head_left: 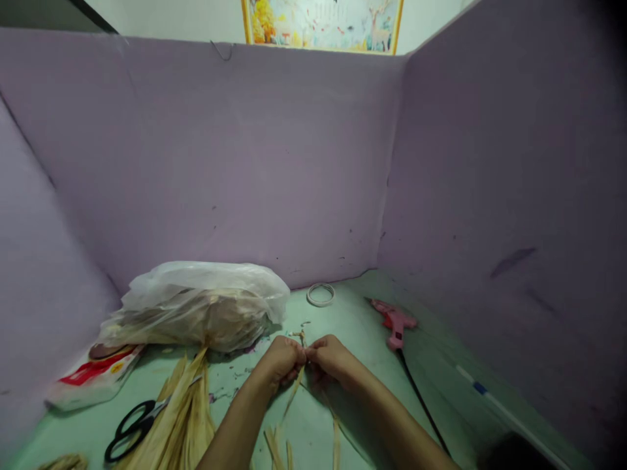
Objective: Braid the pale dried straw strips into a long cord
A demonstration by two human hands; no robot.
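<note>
Right in the middle, there they were: left hand (282, 360) and right hand (333, 358), fingertips closed tight and nearly meeting, both pinching one dry strip (294, 393) just above the table (353, 292), its bent tip poking up beyond the knuckles and its tail hanging below! Green tabletop showed between the right forearm and the pink glue gun (400, 320), and more of it ran ahead to the white ring (321, 296), which lay near the back edge. To the left it was tighter, with the straw bundle (189, 414) near the left forearm and black-handled scissors (131, 427) tucked against it, blades partly hidden. Purple panels (255, 156) hemmed the table in at left, back and right, and a framed picture (323, 25) hung above the rear one, cut off by the view. Then the containers: a cloudy plastic bag (196, 277) slumped by the back panel, brownish dry stuff showing through, and just in front, at far left, a red-and-white packet (100, 377), its contents impossible to tell.
</note>
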